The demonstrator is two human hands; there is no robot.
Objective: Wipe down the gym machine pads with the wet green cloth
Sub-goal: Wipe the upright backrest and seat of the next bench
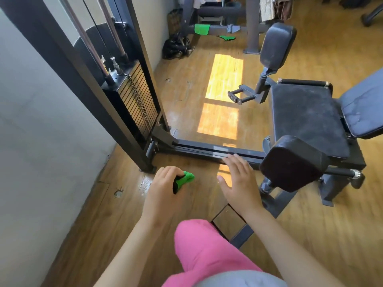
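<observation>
I see my left hand [163, 189] clenched around the green cloth [185, 178], above the wooden floor [310, 235] near the foot of the weight stack [134, 96]. The cloth is bunched into a small wad. Only a bright green, nubbly lump pokes out past the fingers, with a dark, near-black strip along the part under the thumb. I cannot tell from here whether it is wet.

My right hand [238, 181] is released, with fingers straight and slightly spread, palm down, gripping nothing. Its fingertips overlap the machine's base rail [207, 150] in my view, but I cannot tell whether they touch it. It sits just beside the near pad [290, 162], a dark rounded block on a bar.

Beyond that pad lies the seat pad [306, 119], black with a greyish, dusty look. The back pad [364, 108] rises at its right edge and shows pale smears. A far upright pad [276, 45] stands past the seat's far corner.

Another green rag [202, 29] hangs over a bar at the far edge of the floor, and one more [227, 37] lies on the boards near it. A pink trouser leg [205, 251] fills the bottom of my view.
</observation>
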